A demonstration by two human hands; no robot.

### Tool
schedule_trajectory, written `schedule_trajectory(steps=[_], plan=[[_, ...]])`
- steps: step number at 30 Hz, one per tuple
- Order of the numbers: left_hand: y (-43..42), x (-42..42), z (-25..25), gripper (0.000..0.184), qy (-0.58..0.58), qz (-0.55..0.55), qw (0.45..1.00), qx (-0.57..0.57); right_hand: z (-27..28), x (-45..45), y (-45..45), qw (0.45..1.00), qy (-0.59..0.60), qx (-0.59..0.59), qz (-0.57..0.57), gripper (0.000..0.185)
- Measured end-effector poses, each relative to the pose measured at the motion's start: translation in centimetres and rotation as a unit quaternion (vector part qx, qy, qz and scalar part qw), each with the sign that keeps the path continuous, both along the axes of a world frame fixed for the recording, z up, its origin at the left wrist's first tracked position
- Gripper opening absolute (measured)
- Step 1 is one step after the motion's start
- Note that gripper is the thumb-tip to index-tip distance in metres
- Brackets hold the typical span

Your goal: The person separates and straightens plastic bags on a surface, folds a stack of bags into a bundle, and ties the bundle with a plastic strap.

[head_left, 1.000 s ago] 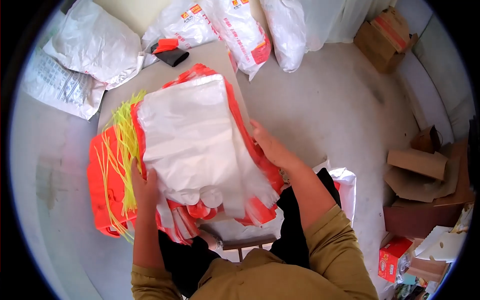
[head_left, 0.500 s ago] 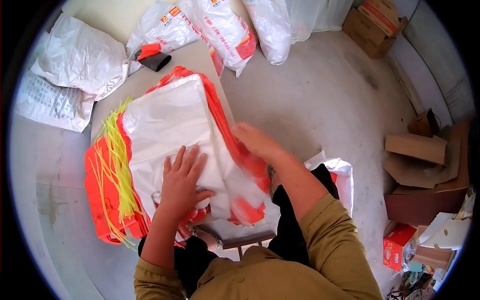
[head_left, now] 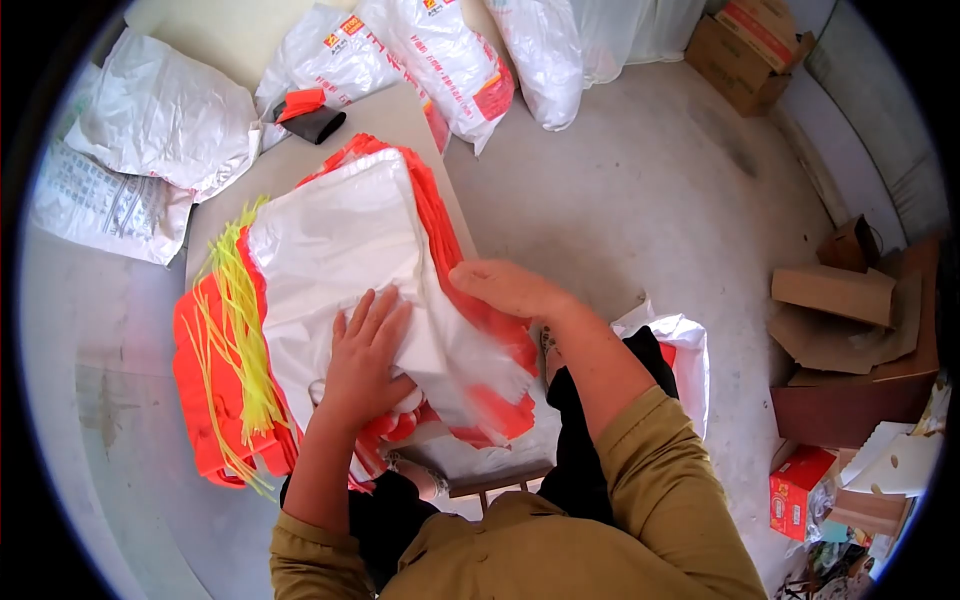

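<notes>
A white plastic bag [head_left: 335, 225] lies flat on a stack of red bags [head_left: 432, 205] on a small table. My left hand [head_left: 368, 350] rests on the white plastic with its fingers spread. At the right edge of the stack, my right hand [head_left: 507, 288] has its fingers stretched out and lies against the plastic, holding nothing that I can see. The near right corner [head_left: 508, 412] of the bags, white and red, hangs over the table edge and is blurred. Yellow strings [head_left: 245, 340] lie in a bundle over red material [head_left: 205, 375] on the left.
Filled white sacks [head_left: 165, 115] stand behind and left of the table [head_left: 395, 115]. A black and red item [head_left: 312, 120] lies on its far part. An open white bag [head_left: 690, 365] stands by my right leg. Cardboard boxes [head_left: 850, 340] and a red box [head_left: 797, 490] are at the right.
My right hand has moved slightly left and down, onto the edge of the stack. The near right corner of the bags has shifted. My left hand stays flat in nearly the same place.
</notes>
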State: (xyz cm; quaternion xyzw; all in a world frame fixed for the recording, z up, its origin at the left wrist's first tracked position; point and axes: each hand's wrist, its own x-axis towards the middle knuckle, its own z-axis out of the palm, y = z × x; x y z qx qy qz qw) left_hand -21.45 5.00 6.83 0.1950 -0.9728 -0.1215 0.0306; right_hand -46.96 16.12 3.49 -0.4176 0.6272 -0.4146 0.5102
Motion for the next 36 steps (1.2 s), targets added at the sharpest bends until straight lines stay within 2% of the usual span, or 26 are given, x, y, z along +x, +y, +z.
schedule_trajectory(steps=[2,5,14,20,23,26,28,30,31,34,36], plan=[[0.1,-0.1,0.0,0.09,0.014,0.001,1.0,-0.002,0.7,-0.2,-0.1,0.998,0.051,0.019,0.031,0.051],[0.1,-0.2,-0.2,0.092,0.017,-0.001,1.0,-0.012,-2.1,0.3,-1.1,0.99,0.14,-0.019,0.011,0.054],[1.0,-0.2,0.2,0.101,-0.008,-0.009,0.999,-0.046,-2.9,0.9,-1.9,0.986,0.151,0.013,-0.063,0.063],[0.8,0.1,-0.8,0.091,-0.001,0.003,0.998,-0.068,-0.1,0.6,-1.1,0.977,0.165,0.129,0.04,0.065],[-0.2,0.7,-0.9,0.086,0.017,0.015,0.999,-0.035,0.4,0.4,0.0,0.995,-0.047,0.088,0.024,0.061],[-1.4,0.6,0.2,0.079,0.089,0.031,0.993,0.07,1.2,2.1,0.8,0.943,-0.326,0.052,-0.037,0.053],[-2.1,0.6,0.8,0.07,0.086,0.036,0.989,0.115,1.7,3.4,1.8,0.969,-0.239,0.068,-0.017,0.062],[-2.7,0.5,0.8,0.067,0.085,0.028,0.986,0.137,1.5,3.6,2.4,0.991,-0.106,0.053,0.058,0.064],[-2.7,0.5,1.0,0.065,0.084,0.034,0.985,0.147,0.5,3.2,2.8,0.992,-0.016,0.031,0.122,0.06],[-3.1,0.8,0.6,0.064,0.105,0.035,0.979,0.172,-3.7,2.7,2.8,0.957,0.193,-0.014,0.214,0.052],[-3.0,0.7,0.6,0.064,0.093,0.036,0.981,0.167,-5.2,2.6,3.4,0.993,0.063,0.04,0.096,0.05]])
